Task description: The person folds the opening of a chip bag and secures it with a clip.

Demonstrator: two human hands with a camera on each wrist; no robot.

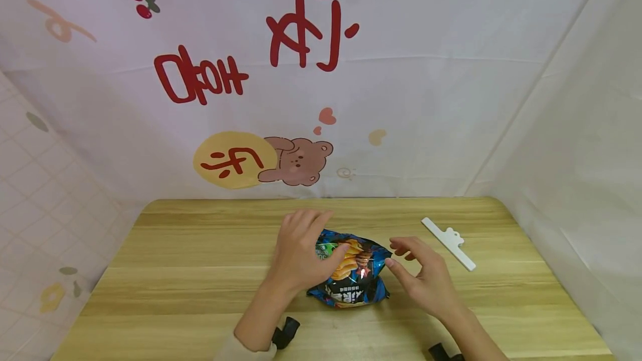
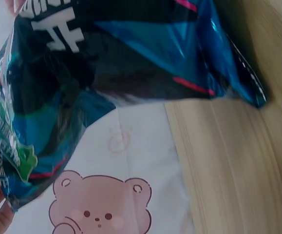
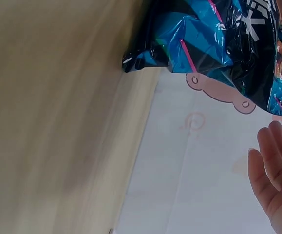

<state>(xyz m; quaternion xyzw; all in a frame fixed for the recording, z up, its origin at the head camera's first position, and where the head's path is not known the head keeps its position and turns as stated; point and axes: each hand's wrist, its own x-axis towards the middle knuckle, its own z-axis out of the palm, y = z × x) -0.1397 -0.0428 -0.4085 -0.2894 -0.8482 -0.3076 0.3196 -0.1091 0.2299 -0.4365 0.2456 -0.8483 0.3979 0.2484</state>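
In the head view, the largest thing before me is the pale backdrop (image 1: 426, 99), printed with red lettering, cherries, hearts, a yellow disc and a pink-brown bear. In front of it spreads my desk (image 1: 200, 272), light wood with a streaky grain and rounded far corners. Next in size is the chip bag (image 1: 351, 272), glossy blue and black, with a picture of chips, a green patch and white lettering on it. It sits around the middle of the desk, between my two hands, bulging and creased. My left hand (image 1: 298, 249) curves round its left end, the thumb lying across the front and the fingers at the far side; how hard they press I cannot tell. My right hand (image 1: 426, 277) holds nothing: thumb and fingers stand apart just beside the bag's right corner, and from the right wrist I see a gap between those fingers and the film. Smaller still is a white clip (image 1: 448, 243), a long bar with a scalloped tab, lying slantwise on the desk beyond my right hand. Last come the black pieces (image 1: 286, 333) at my wrists.
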